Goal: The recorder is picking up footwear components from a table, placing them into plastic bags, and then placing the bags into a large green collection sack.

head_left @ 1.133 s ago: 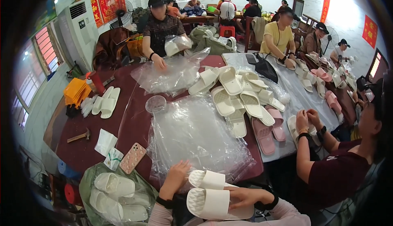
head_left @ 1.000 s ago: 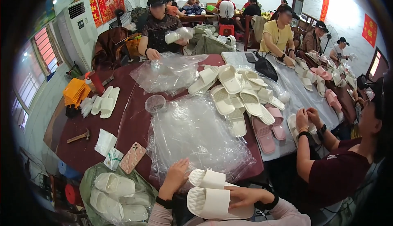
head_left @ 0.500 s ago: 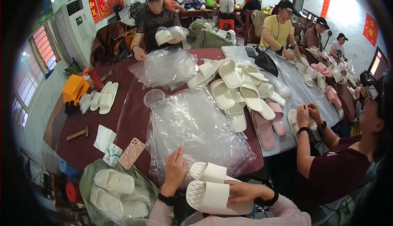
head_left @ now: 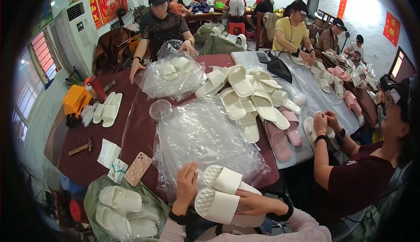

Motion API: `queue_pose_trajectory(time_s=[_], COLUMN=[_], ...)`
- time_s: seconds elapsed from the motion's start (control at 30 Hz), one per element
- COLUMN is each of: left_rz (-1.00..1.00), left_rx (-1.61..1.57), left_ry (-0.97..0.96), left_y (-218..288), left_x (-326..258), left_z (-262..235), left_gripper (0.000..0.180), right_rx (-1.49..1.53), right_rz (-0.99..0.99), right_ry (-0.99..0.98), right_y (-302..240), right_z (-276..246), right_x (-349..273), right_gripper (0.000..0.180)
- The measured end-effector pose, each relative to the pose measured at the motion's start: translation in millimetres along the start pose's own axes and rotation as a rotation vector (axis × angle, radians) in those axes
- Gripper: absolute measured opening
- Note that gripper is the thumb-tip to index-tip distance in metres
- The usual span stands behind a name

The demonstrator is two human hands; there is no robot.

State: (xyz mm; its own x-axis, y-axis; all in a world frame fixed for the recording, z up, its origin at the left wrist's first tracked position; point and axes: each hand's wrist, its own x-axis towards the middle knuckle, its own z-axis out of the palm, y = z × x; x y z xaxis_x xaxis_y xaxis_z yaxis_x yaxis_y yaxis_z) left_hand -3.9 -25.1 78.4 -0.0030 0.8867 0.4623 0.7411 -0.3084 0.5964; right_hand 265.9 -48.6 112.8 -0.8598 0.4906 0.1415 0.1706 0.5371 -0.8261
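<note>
A pair of white slide slippers [head_left: 218,205] with quilted footbeds is in my right hand [head_left: 260,203], which grips them just behind the straps at the table's near edge. Their toes point left. My left hand [head_left: 187,185] is raised beside those toes, fingers stretched out and holding nothing. Just beyond both hands lies a stack of clear plastic bags [head_left: 197,132] on the dark red table [head_left: 140,110]. A heap of white slippers [head_left: 251,95] rests past the bags to the right, with a pink pair [head_left: 280,137] at its near side.
Lower left, a green sack [head_left: 94,189] holds bagged white slippers. A phone [head_left: 138,168], a hammer [head_left: 82,147] and a round clear plastic dish [head_left: 160,109] lie on the table. Co-workers sit across [head_left: 164,31] and at my right [head_left: 358,163], handling slippers.
My right hand has shifted the slippers slightly left and up. My left hand stays beside them. Across the table, the co-worker has lowered white slippers onto the plastic bags and let go.
</note>
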Motion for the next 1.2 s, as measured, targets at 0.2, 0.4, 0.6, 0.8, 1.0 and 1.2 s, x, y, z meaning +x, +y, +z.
queue_pose_trajectory(time_s=[0.2, 0.4, 0.6, 0.8, 1.0, 1.2], left_rz=[-0.046, -0.053, 0.024, 0.089, 0.036, 0.08], left_rx=[-0.17, -0.268, -0.136, -0.083, -0.125, -0.035], left_ry=[-0.006, -0.022, -0.091, -0.156, -0.132, -0.186], left_y=[6.0, 13.2, 13.2, 29.3, 32.4, 40.7], left_x=[0.9, 0.9, -12.3, -20.2, -22.3, -18.1], left_z=[-1.9, -6.0, 9.2, 25.1, 20.8, 17.2], left_gripper=[0.031, 0.034, 0.038, 0.043, 0.042, 0.041], right_rx=[0.038, -0.096, -0.207, -0.308, -0.343, -0.331], right_rz=[-0.003, 0.195, 0.256, 0.223, 0.189, 0.144], right_ry=[-0.019, 0.203, 0.345, 0.501, 0.511, 0.488], right_y=[3.5, 2.4, 6.4, 19.8, 31.4, 25.0], right_z=[4.1, 2.8, 3.7, 13.6, 19.7, 28.3], right_x=[0.0, 0.9, 9.4, 25.8, 33.4, 41.1], right_gripper=[0.052, 0.048, 0.044, 0.043, 0.042, 0.04])
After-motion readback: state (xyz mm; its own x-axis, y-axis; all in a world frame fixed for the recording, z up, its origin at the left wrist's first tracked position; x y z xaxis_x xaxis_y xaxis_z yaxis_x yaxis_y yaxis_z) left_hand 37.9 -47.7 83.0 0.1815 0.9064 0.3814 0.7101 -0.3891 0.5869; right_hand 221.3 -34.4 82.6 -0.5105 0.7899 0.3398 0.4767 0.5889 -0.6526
